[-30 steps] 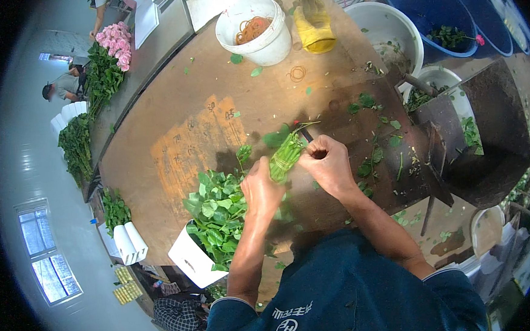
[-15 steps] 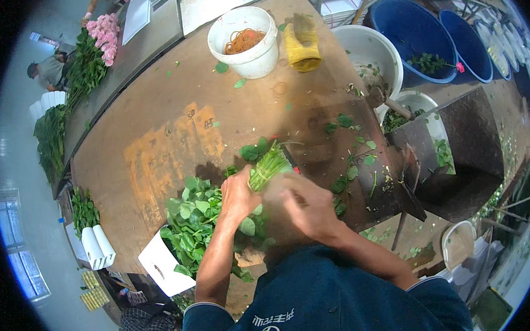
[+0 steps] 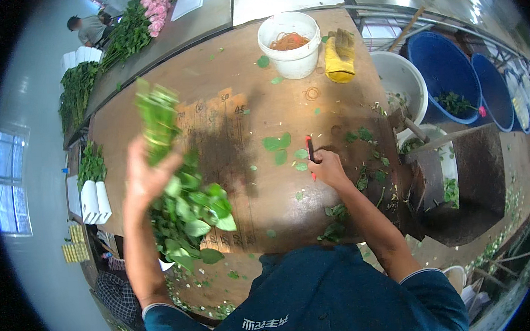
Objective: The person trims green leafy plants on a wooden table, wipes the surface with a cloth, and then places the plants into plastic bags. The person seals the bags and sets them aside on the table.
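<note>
Fingers of our left hand (image 3: 146, 176) wrap a bunch of green stems (image 3: 167, 165), arm raised at the left, cut ends pointing far, leaves hanging near. Our right hand (image 3: 328, 169) reaches to mid-table, fingers pinched on a red-handled knife (image 3: 310, 152) lying on the wooden table (image 3: 236, 185). Far off sit a white bucket (image 3: 290, 42) and yellow gloves (image 3: 338, 55); white boxes (image 3: 95, 202) stand at the left edge.
</note>
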A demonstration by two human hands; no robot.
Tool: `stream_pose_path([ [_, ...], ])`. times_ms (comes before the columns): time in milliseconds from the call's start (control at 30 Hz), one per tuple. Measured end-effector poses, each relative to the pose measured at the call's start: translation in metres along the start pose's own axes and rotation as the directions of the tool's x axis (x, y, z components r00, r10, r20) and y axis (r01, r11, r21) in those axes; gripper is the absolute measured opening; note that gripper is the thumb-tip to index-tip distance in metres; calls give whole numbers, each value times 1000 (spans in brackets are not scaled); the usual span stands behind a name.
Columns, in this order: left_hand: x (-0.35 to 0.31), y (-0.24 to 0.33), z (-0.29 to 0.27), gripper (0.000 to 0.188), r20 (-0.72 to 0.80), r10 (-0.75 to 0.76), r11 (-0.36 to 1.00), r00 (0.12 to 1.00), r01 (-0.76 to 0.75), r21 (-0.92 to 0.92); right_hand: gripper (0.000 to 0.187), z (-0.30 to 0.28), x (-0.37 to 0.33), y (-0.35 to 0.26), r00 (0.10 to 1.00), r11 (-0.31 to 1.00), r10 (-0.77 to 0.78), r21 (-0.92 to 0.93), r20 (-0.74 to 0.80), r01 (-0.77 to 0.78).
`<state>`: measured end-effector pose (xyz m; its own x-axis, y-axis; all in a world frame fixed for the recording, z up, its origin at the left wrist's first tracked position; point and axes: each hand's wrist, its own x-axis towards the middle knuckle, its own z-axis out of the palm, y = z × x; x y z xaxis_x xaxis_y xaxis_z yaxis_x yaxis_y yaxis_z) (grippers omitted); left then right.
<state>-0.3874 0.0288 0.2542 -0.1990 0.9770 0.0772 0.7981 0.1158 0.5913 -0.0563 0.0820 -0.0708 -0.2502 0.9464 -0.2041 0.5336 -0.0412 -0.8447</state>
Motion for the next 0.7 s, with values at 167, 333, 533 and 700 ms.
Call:
stream_pose_path([
  [167, 47, -25, -134, 24, -351, -228, 974, 908, 207, -96, 28, -1, -34, 22, 990, 944, 125, 297, 72, -141],
  [333, 105, -124, -156, 39, -431, 92, 989, 898, -33, 144, 31, 17, -66, 20, 994, 985, 105, 137, 27, -107],
  [533, 222, -237, -33, 40, -150, -217, 976, 965, 210, -61, 39, 21, -90, -3, 967, 934, 250, 277, -52, -226],
  [700, 276, -280, 42, 41, 57, -297, 945, 953, 302, -128, 37, 47, -112, -16, 954, 935, 249, 299, -169, -192],
])
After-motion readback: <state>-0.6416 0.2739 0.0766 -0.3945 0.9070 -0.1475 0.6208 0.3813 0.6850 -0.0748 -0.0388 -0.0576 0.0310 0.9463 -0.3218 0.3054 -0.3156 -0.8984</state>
